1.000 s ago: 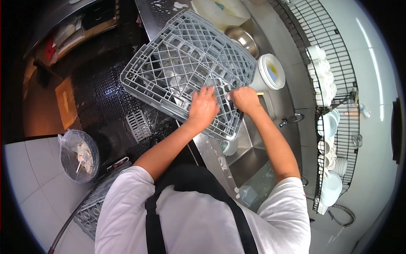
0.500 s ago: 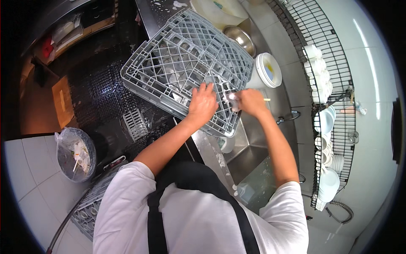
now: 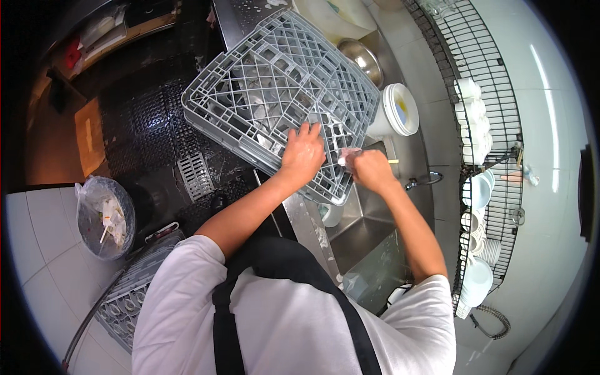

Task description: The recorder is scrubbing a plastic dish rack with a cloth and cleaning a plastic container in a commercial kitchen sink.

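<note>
- A grey plastic dish rack lies tilted over the edge of a steel counter, one corner hanging out above the dark floor mat.
- The left hand lies flat on the rack's near edge with fingers spread, pressing on the grid rather than closing round it.
- The right hand is just beside the rack's near corner, closed on a small pale crumpled piece; what that piece is cannot be told.
- Behind the rack stand a white tub and a steel bowl.
- A sink basin lies below the hands.
- A wire wall shelf on the right holds white cups and bowls.
- On the left, a bagged bin stands on pale floor tiles, and a second grey rack lies near it.
</note>
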The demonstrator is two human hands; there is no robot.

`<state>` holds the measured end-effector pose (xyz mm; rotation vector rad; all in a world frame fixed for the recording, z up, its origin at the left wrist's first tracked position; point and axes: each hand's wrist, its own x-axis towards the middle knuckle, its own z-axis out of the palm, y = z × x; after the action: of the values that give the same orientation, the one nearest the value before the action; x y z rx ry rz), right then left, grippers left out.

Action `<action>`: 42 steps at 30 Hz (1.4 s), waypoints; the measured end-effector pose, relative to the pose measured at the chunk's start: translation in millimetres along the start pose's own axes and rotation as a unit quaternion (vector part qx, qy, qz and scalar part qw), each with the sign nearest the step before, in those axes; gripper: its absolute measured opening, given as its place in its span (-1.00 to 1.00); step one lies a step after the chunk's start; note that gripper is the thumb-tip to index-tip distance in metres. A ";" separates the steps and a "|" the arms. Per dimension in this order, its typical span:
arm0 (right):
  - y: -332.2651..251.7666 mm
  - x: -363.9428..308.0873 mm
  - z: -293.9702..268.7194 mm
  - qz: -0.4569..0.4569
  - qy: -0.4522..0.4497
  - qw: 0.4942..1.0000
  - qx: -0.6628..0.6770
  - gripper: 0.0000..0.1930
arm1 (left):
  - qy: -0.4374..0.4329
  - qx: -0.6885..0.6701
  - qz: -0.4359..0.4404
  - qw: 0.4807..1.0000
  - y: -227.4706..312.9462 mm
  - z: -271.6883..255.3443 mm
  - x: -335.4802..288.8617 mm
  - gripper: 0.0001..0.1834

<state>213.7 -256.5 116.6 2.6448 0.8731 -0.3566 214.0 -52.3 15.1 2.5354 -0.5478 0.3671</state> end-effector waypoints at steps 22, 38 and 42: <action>5.0 52.4 -13.8 0.054 -0.138 0.988 -0.049 -0.80 | -0.057 -0.029 -0.009 0.998 4.1 -7.1 6.6 -0.62; 15.8 44.0 -22.4 0.046 -0.166 0.978 -0.115 -0.83 | -0.015 -0.027 -0.001 1.000 0.2 -0.6 0.1 -0.64; -5.4 34.6 -23.2 0.072 -0.152 0.984 -0.064 -0.81 | -0.035 -0.025 -0.002 0.999 0.7 -1.6 2.0 -0.64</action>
<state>240.4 -225.3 125.0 2.4310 0.5838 -0.6250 215.2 -52.6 17.4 2.5089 -0.5705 0.2596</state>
